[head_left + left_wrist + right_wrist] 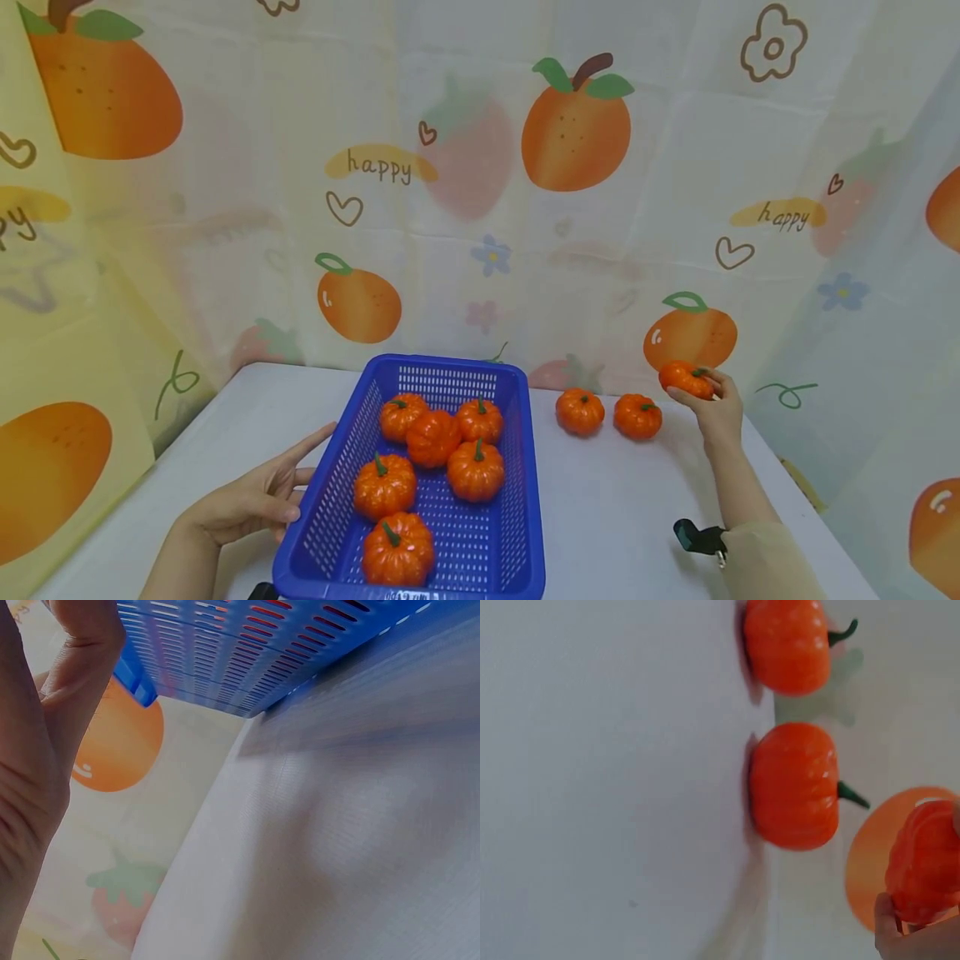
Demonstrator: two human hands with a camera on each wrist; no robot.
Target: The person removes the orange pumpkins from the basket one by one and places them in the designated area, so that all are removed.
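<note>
My right hand (718, 410) grips a small orange pumpkin (686, 380) with a green stem, held up over the table's far right side. In the right wrist view that pumpkin (924, 862) shows at the lower right between thumb and fingers. Two more pumpkins, a left one (580, 412) and a right one (637, 417), stand on the table to its left. At the left side of a blue plastic basket (534, 500), my left hand (251, 500) has its index finger stretched out and its thumb at the rim. Several pumpkins (384, 487) lie inside the basket.
A white table (600, 508) carries the basket and the loose pumpkins. Behind it hangs a pale curtain (465, 275) printed with fruit, hearts and flowers. The basket's slotted side wall (225, 660) rises from the table in the left wrist view.
</note>
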